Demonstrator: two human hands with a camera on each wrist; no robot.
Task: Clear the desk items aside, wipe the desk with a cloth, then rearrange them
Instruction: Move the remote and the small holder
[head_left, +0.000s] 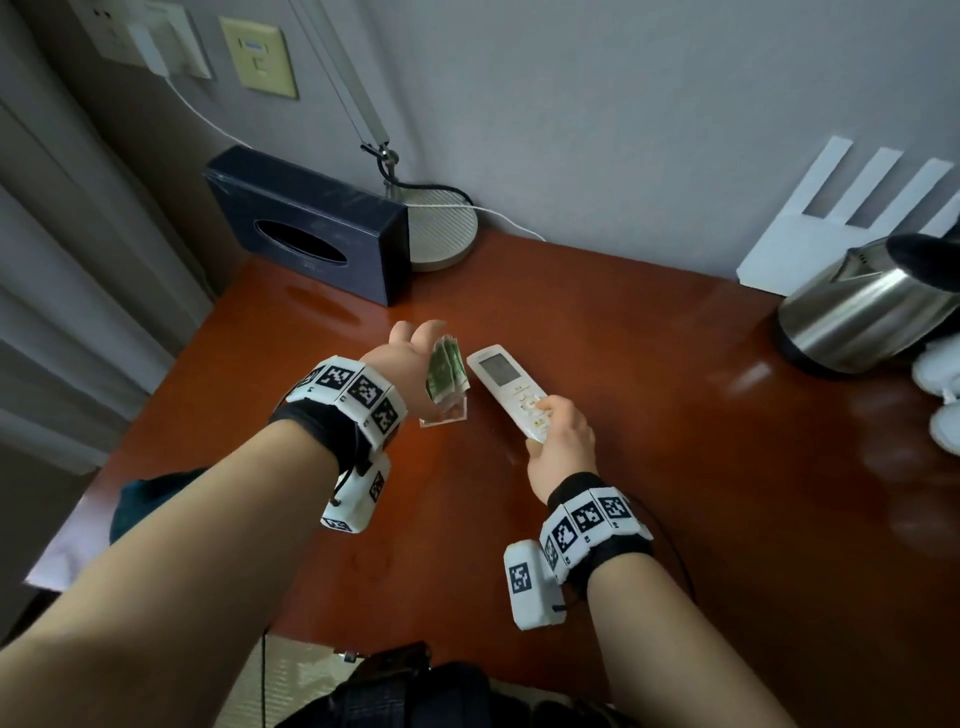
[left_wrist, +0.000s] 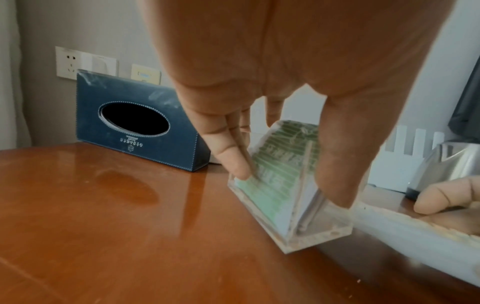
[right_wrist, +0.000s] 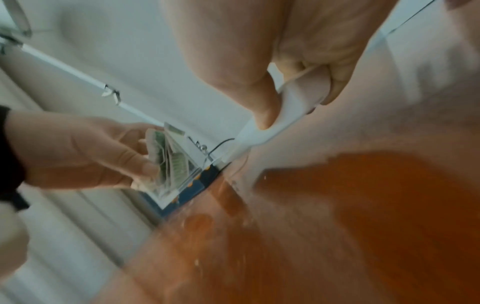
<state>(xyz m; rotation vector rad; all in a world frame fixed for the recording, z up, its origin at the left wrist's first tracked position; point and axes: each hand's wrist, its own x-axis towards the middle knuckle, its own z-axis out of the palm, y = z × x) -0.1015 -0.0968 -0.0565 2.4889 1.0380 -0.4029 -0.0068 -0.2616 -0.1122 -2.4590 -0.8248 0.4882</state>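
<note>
The left hand (head_left: 410, 358) pinched the clear acrylic stand of green leaflets (head_left: 445, 375) mid-surface; the right hand (head_left: 558, 434) gripped the white remote control (head_left: 511, 387), probably to reposition both.

Glossy brown desk (head_left: 597, 415) carried a navy tissue box (head_left: 311, 234) & lamp base (head_left: 441, 234) far left. Steel kettle (head_left: 862, 312) stood far right.

The head view looks down from above on the surface (head_left: 597, 509) and both forearms, while each wrist view sits close behind its own fingers, both sharing the card stand (left_wrist: 283, 185) at centre.
</note>
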